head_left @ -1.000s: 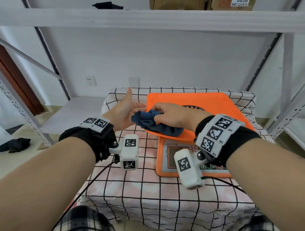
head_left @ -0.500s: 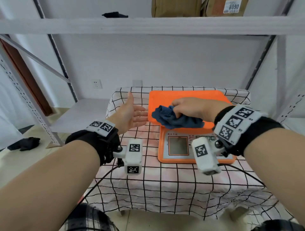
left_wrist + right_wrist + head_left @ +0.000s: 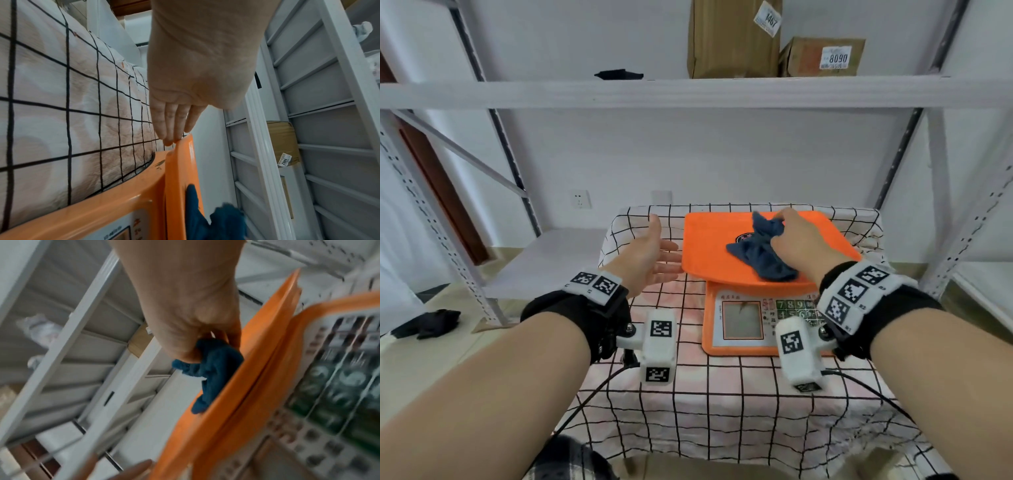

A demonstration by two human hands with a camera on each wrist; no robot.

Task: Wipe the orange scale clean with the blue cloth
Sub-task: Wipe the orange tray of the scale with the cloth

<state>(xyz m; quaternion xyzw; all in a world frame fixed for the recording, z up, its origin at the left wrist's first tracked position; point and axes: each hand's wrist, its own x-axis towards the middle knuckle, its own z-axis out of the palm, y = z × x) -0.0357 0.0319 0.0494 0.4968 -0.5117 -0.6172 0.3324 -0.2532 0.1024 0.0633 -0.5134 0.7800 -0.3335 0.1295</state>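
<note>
1. Bracing the orange scale (image 3: 709,246) at its left edge, the left hand (image 3: 645,258) has its fingers (image 3: 170,126) straight and together, tips touching the platter rim. The contact is light, so a hard stroke could slide the scale sideways on the checked cloth (image 3: 688,394).
2. On the scale's platter, right of centre, lies the blue cloth (image 3: 762,255), bunched and partly trailing toward the near edge. The loose tail could snag on the rim or drag across the keypad (image 3: 794,308) just below it.
3. Right of the cloth, the right hand (image 3: 799,245) has fingers curled tight round the wad. Bunched this small, it may skip patches of the platter.
</note>
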